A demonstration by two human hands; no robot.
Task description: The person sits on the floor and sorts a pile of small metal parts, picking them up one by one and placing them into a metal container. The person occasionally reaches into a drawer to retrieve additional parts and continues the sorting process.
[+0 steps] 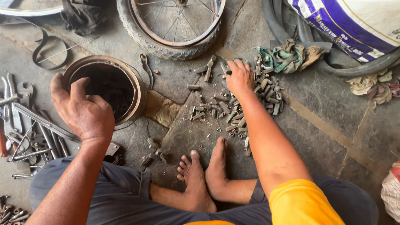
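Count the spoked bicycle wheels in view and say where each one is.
1 for certain: the spoked wheel with its tyre at top centre, beyond the round tin. The curved rim at top left may be a second, mostly cut off.

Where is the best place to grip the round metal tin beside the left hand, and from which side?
Grip the round metal tin by its bare right rim, from above. It stands upright and open, and the left hand hovers over its left side, so the right rim is probably freest.

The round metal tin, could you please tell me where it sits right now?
In the head view the round metal tin stands on the stone floor at left, under the left hand, below the bicycle wheel.
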